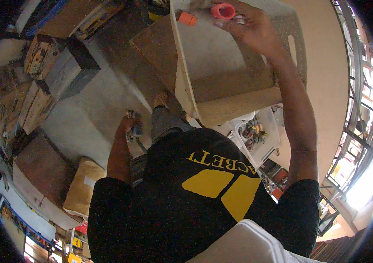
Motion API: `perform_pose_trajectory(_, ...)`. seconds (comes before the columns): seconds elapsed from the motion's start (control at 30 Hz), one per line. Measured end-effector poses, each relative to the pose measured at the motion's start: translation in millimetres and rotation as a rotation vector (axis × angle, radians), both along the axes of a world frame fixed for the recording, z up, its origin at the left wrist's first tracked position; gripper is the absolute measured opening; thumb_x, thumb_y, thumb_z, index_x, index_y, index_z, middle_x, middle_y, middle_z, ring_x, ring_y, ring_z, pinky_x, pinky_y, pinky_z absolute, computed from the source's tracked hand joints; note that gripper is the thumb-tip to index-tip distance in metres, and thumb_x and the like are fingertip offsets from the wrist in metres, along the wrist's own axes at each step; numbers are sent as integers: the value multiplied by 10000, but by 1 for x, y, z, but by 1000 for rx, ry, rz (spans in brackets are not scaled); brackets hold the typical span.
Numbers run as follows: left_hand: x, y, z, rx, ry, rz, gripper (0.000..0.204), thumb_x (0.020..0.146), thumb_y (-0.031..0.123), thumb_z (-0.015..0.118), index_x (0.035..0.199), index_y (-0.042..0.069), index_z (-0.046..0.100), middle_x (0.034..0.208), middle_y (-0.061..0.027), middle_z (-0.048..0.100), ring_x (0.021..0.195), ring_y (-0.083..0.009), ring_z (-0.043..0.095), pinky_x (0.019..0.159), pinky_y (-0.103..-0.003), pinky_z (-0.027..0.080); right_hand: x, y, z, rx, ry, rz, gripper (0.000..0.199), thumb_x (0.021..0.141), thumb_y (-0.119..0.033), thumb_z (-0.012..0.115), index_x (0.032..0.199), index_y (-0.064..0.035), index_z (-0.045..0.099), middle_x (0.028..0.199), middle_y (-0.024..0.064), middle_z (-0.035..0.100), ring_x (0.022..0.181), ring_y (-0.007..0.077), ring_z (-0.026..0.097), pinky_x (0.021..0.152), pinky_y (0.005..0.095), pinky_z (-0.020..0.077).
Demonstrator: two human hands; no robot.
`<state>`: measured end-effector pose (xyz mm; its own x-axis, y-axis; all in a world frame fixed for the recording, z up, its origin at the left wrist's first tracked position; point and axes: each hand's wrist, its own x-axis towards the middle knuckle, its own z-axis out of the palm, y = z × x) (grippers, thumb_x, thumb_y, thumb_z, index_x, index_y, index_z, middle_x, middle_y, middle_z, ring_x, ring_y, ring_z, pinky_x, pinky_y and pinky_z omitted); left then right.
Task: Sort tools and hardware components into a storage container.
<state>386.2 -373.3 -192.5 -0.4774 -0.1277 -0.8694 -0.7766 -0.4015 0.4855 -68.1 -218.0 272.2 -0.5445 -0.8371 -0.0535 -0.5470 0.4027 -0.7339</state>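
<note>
My right hand (253,30) is over a beige plastic basket (234,109) with perforated walls. Its fingers are closed around a hollow red-pink plastic piece (223,12) with a round opening. To the left of it, a small orange-red cylindrical piece (187,18) shows against the basket's left rim. My left hand (129,124) hangs low at my left side, away from the basket. It is closed on some small grey and dark things, too small and dim to name.
A clear plastic box (270,125) of mixed small parts stands beside the basket, on a pale tabletop (327,74). Cardboard boxes (41,173) and a brown paper package (85,186) line the left side. Metal shelving (356,94) stands at the right.
</note>
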Motion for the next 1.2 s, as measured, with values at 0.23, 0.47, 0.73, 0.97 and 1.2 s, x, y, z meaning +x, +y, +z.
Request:
perform_pose_trajectory(0.23, -65, -9, 74, -212, -156, -381, 371, 730, 320, 734, 923, 13, 661, 884, -111, 674, 762, -225, 635, 698, -393, 496, -19, 29, 8, 306, 235, -302, 457, 783, -412, 664, 1080, -65, 656, 865, 130, 674, 810, 212, 637, 760, 346, 484)
perform_pose_trajectory(0.47, -17, -23, 8, -170, 72, -218, 449, 717, 388, 726, 939, 4, 654, 856, -98, 670, 766, -219, 628, 696, -385, 495, -25, 47, 1, 531, 171, -120, 477, 745, -498, 676, 966, -75, 675, 832, 135, 677, 755, 270, 642, 724, 376, 494)
perform_pose_trajectory(0.73, -31, -31, -7, -252, -98, -350, 430, 714, 344, 743, 953, -1, 649, 811, -80, 646, 741, -205, 606, 683, -357, 490, -37, 77, 0, -336, -987, -415, 305, 919, -267, 541, 1032, 10, 600, 906, 131, 652, 803, 182, 619, 748, 274, 489)
perform_pose_trajectory(0.97, -38, -42, 7, -110, 55, -327, 427, 727, 346, 722, 976, 9, 638, 864, -78, 651, 743, -196, 616, 665, -355, 497, -57, 83, -11, 159, -252, -5, 333, 863, -287, 549, 1058, -24, 608, 897, 148, 670, 791, 238, 642, 712, 329, 490)
perform_pose_trajectory(1.2, -58, -30, -1, -327, -262, -524, 582, 679, 448, 698, 999, -31, 615, 878, -138, 644, 802, -262, 615, 715, -407, 492, -52, 113, -1, 1078, 556, -164, 387, 802, -371, 572, 952, -26, 659, 847, 181, 667, 830, 344, 650, 770, 453, 498)
